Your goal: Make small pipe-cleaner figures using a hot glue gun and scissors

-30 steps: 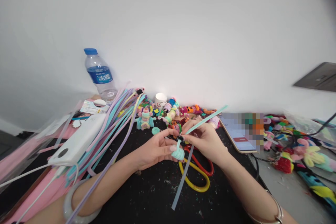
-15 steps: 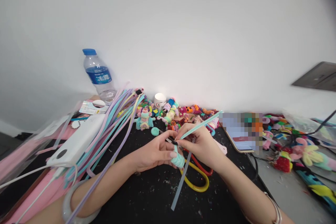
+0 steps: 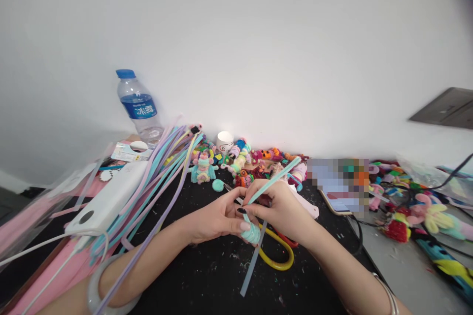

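Translucent stick (image 3: 253, 267) is seen slanted over the black tabletop (image 3: 207, 275), near a yellow loop handle (image 3: 291, 262). Just beyond, the mint coil (image 3: 250, 234) is held below the curled fingers of the left hand (image 3: 219, 220), its thumb pressed to it. The mint strip (image 3: 275, 181) is pinched between closed fingertips of the right hand (image 3: 279, 206). Farther back, small fuzzy figures (image 3: 202, 170) are gathered beside a white cup (image 3: 225, 141); a blue-capped bottle (image 3: 138, 106) is placed near the wall (image 3: 258, 59).
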A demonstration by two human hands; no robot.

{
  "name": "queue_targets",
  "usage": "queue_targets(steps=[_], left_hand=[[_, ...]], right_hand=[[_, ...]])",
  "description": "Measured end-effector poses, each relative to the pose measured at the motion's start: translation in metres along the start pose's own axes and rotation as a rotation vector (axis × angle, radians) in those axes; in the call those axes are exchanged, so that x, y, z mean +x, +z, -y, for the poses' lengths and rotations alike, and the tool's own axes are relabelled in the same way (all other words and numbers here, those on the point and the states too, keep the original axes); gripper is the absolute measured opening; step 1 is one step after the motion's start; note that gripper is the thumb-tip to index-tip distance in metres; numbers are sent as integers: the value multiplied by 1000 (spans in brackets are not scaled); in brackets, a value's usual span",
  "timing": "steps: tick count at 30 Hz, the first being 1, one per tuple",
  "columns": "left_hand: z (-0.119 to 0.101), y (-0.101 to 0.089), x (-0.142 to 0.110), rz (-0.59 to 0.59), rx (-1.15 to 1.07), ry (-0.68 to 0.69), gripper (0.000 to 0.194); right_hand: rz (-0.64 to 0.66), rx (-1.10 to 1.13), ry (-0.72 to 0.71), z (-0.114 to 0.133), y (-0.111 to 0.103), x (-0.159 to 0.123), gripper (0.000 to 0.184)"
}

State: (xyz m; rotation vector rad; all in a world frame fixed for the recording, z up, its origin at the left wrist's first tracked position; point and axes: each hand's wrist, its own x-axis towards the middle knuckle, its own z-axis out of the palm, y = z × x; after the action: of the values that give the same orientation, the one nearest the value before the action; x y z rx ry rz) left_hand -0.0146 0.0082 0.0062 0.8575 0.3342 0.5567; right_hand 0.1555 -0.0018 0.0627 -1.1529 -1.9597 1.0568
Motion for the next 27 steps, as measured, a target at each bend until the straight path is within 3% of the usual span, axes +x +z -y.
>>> queue_targets(steps=[3,9,14,27], left_hand=[[-2,2,1,-25,-7,16,47],[-4,3,3,-156,-70,96,34],[-4,2,4,-215,-180,127,27],[-8,3,3,-340,-197,180,33]], right_hand=[[-8,-13,1,-1,-1,0,14],[-202,105,-7,-3,-6,6,1],[-288,201,-34,-8,-6,7,1],[-294,160,-95,2,-9,6,3]])
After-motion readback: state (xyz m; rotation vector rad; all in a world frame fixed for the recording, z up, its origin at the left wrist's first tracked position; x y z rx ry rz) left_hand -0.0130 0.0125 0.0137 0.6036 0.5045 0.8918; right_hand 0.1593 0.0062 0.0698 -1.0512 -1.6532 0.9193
